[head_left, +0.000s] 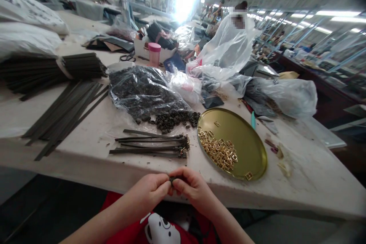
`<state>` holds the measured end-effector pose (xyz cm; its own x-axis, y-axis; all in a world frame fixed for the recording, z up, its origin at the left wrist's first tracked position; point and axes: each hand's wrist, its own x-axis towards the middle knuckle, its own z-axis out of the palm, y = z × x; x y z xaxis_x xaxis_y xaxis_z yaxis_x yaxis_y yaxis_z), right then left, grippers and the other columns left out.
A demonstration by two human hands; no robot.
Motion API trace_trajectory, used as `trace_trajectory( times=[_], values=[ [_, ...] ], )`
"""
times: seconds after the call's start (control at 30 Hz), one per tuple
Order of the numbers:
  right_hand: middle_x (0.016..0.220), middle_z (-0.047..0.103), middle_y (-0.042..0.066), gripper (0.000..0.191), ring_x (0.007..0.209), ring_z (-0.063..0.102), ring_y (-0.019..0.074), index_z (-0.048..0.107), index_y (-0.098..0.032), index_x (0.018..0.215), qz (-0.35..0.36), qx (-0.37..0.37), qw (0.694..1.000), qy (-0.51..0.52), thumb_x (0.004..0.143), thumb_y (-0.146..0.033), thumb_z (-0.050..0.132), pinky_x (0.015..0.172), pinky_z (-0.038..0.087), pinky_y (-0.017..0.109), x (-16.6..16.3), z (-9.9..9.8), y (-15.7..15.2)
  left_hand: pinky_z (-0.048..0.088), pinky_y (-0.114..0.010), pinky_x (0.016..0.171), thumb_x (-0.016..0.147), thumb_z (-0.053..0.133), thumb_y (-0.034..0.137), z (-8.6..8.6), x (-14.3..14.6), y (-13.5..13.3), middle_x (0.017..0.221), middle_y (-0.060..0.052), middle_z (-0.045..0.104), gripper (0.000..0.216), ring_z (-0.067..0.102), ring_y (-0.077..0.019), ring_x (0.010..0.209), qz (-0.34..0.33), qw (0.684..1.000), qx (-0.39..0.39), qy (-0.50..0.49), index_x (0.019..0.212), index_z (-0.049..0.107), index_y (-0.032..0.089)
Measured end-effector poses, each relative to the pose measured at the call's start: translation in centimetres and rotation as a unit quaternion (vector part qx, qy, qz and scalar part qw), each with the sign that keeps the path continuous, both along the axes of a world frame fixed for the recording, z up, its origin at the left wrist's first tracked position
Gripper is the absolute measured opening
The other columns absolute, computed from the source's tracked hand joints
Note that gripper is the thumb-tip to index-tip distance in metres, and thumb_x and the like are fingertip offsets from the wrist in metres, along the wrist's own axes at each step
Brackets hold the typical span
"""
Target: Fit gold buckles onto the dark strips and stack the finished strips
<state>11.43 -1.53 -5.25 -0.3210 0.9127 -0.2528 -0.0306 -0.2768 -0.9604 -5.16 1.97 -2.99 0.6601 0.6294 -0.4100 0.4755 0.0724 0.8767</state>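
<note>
At the table's front edge, my left hand (156,187) and my right hand (192,187) meet fingertip to fingertip. Both are closed, pinching a small dark piece (172,179). Most of it is hidden by the fingers, so its full shape cannot be made out. Just beyond the hands lie several dark narrow straps (151,148) with gold buckles at their right ends. To the right stands a round gold-coloured tray (248,141) with a heap of small gold buckles (221,154) on its near left part.
Loose dark loops (168,120) spill from a clear plastic bag (143,87). More dark strips (67,112) and a tied bundle (82,65) lie left. A pink-lidded jar (154,55) stands behind. Plastic bags (286,93) lie at right; a person (237,34) sits across.
</note>
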Motion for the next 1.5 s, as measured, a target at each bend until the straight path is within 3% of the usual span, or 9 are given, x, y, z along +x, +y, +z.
trace_trajectory(
  times=[0.27, 0.43, 0.63, 0.7, 0.83, 1.03, 1.27, 1.4, 1.5],
  values=[
    [0.060, 0.049, -0.004, 0.027, 0.054, 0.041, 0.0069, 0.060, -0.016, 0.081, -0.155, -0.049, 0.986, 0.044, 0.068, -0.039, 0.067, 0.053, 0.033, 0.020, 1.1, 0.1, -0.1, 0.029, -0.018, 0.044, 0.082, 0.038, 0.039, 1.7, -1.3, -0.4, 0.054, 0.004, 0.044, 0.028, 0.038, -0.0094, 0.048, -0.012, 0.997, -0.073, -0.008, 0.071, 0.048, 0.015],
    [0.071, 0.058, 0.000, 0.026, 0.063, 0.051, 0.0114, 0.060, -0.017, 0.082, -0.138, -0.029, 0.986, 0.093, 0.068, -0.038, 0.066, 0.063, 0.040, 0.025, -1.9, -0.7, -0.8, 0.025, -0.018, 0.037, 0.079, 0.038, 0.046, 1.1, -0.3, -0.7, 0.051, 0.005, 0.043, 0.030, 0.034, -0.0072, 0.039, 0.037, 0.994, -0.097, -0.041, 0.076, 0.045, 0.016],
    [0.073, 0.056, -0.001, 0.022, 0.066, 0.049, 0.0120, 0.059, -0.018, 0.096, 0.002, 0.099, 0.985, -0.139, 0.075, -0.024, 0.058, 0.060, 0.039, 0.023, 0.5, 1.4, 0.9, 0.024, -0.020, 0.039, 0.076, 0.039, 0.057, -0.4, 0.5, 0.5, 0.053, 0.006, 0.041, 0.049, 0.032, -0.0088, 0.042, 0.097, 0.987, -0.084, -0.095, 0.100, 0.048, 0.016],
    [0.075, 0.056, 0.001, 0.018, 0.066, 0.050, 0.0126, 0.058, -0.017, 0.095, -0.021, 0.150, 0.945, -0.291, 0.079, -0.026, 0.053, 0.060, 0.040, 0.023, 3.2, 2.1, 3.1, 0.026, -0.020, 0.044, 0.077, 0.040, 0.056, -0.5, 0.5, 1.2, 0.055, 0.005, 0.036, 0.044, 0.032, -0.0097, 0.049, 0.109, 0.988, -0.056, -0.094, 0.087, 0.052, 0.015],
    [0.089, 0.059, 0.009, 0.017, 0.080, 0.053, 0.0177, 0.059, -0.015, 0.093, -0.051, 0.237, 0.739, -0.629, 0.083, -0.016, 0.045, 0.072, 0.039, 0.028, 8.3, 1.3, 8.6, 0.024, -0.021, 0.047, 0.076, 0.038, 0.059, -1.1, 0.5, 2.0, 0.056, 0.005, 0.032, 0.046, 0.030, -0.0101, 0.052, 0.112, 0.987, -0.079, -0.083, 0.078, 0.051, 0.015],
    [0.079, 0.060, 0.013, 0.017, 0.073, 0.053, 0.0204, 0.058, -0.013, 0.071, -0.009, 0.238, 0.703, -0.670, 0.079, -0.008, 0.044, 0.068, 0.036, 0.030, 10.6, -2.2, 12.6, 0.019, -0.021, 0.042, 0.075, 0.036, 0.063, -2.1, 0.6, 2.5, 0.049, 0.008, 0.028, 0.049, 0.025, -0.0092, 0.045, 0.118, 0.983, -0.116, -0.085, 0.080, 0.048, 0.016],
    [0.083, 0.060, 0.011, 0.024, 0.076, 0.054, 0.0184, 0.056, -0.013, 0.084, -0.076, 0.241, 0.747, -0.614, 0.088, -0.019, 0.034, 0.069, 0.039, 0.029, 9.7, 0.9, 10.6, 0.023, -0.021, 0.044, 0.077, 0.037, 0.056, -0.9, 0.8, 2.3, 0.052, 0.007, 0.031, 0.041, 0.029, -0.0090, 0.047, 0.107, 0.990, -0.067, -0.067, 0.076, 0.047, 0.016],
    [0.070, 0.057, 0.002, 0.024, 0.064, 0.055, 0.0126, 0.057, -0.016, 0.087, -0.007, 0.141, 0.935, -0.326, 0.087, -0.032, 0.039, 0.060, 0.043, 0.024, 6.4, 3.4, 6.5, 0.026, -0.021, 0.046, 0.082, 0.035, 0.049, 0.9, 1.0, 2.1, 0.052, 0.006, 0.034, 0.036, 0.033, -0.0096, 0.049, 0.119, 0.991, -0.008, -0.063, 0.076, 0.047, 0.016],
    [0.071, 0.055, 0.001, 0.024, 0.063, 0.053, 0.0117, 0.060, -0.017, 0.094, 0.043, 0.080, 0.980, -0.177, 0.084, -0.033, 0.045, 0.059, 0.043, 0.025, 4.0, 4.2, 3.6, 0.030, -0.021, 0.050, 0.084, 0.036, 0.043, 1.9, 1.1, 1.7, 0.054, 0.005, 0.038, 0.031, 0.037, -0.0093, 0.052, 0.114, 0.991, 0.043, -0.057, 0.070, 0.044, 0.017]
  ],
)
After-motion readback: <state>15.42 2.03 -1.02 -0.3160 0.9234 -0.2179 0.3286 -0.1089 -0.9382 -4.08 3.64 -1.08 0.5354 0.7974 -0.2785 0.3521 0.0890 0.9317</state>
